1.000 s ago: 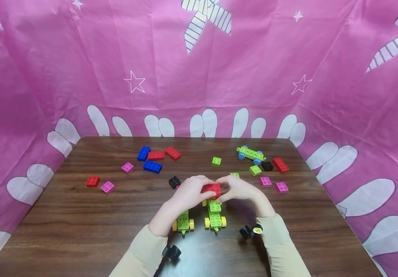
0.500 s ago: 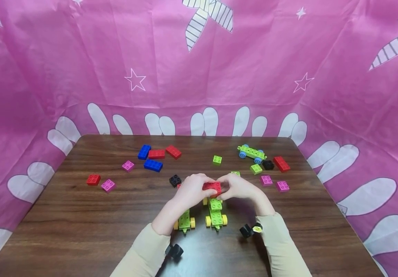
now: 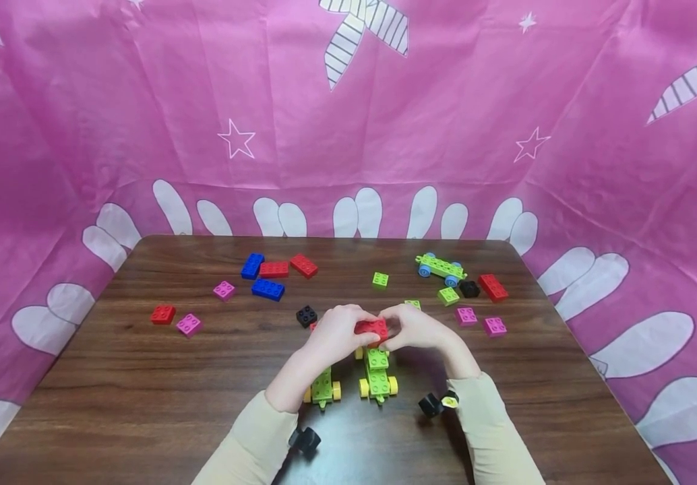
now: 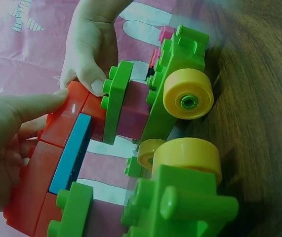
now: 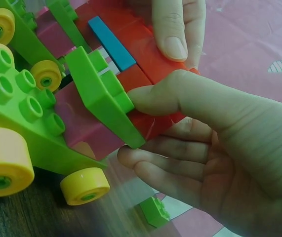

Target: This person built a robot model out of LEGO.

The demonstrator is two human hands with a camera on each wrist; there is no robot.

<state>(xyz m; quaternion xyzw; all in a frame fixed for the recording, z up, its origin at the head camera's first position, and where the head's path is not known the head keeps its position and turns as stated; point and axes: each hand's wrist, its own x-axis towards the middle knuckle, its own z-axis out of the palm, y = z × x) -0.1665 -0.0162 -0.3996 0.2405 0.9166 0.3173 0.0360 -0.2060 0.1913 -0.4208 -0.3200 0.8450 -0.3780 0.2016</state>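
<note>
Both hands meet over a red brick block (image 3: 371, 329) at the table's middle. My left hand (image 3: 338, 331) pinches its left side, my right hand (image 3: 414, 328) its right side. The block (image 4: 57, 148) is several red bricks with a blue strip, and a green plate (image 5: 103, 94) is fixed on its side. It sits at the front of a green wheeled chassis with yellow wheels (image 3: 377, 378). A second green chassis (image 3: 323, 389) lies just left, partly under my left wrist. In the right wrist view my right thumb (image 5: 155, 96) presses the green plate's edge.
Loose bricks lie scattered on the wooden table (image 3: 142, 404): blue and red ones (image 3: 269, 276) at back left, pink ones (image 3: 189, 325), a black one (image 3: 306, 315). A blue-wheeled green chassis (image 3: 441, 267) stands at back right. Black wheels (image 3: 430, 405) lie near my sleeves. Pink cloth walls surround the table.
The camera view shifted slightly a second ago. Both hands have stayed on the red block, with almost no movement.
</note>
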